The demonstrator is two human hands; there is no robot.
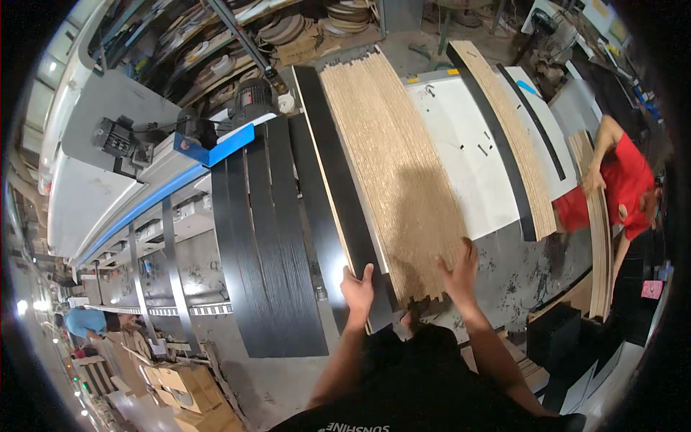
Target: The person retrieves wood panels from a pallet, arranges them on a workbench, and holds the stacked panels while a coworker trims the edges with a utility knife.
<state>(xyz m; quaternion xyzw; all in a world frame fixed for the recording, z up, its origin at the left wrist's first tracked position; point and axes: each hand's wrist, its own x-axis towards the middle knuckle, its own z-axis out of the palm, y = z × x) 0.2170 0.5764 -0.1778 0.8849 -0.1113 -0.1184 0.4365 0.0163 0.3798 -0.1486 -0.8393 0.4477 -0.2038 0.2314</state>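
Note:
My left hand (358, 291) grips the near end of a long black board (337, 165) with a pale edge, thumb on its face. That board lies tilted along the left side of a stack of light wood-grain boards (381, 137). Fingers spread, my right hand (459, 275) is by the near right corner of the stack; whether it touches the boards I cannot tell. Several dark boards (270, 252) lie side by side to the left, on the machine's outfeed.
A machine with a blue guard (232, 145) and motors (252, 101) stands at left. On the right, a white table (461, 137) bears more wood-grain boards (504, 129) and a thin black strip (536, 122). A co-worker in red (630, 176) holds long boards (599, 237). Cardboard boxes (183, 392) stand lower left.

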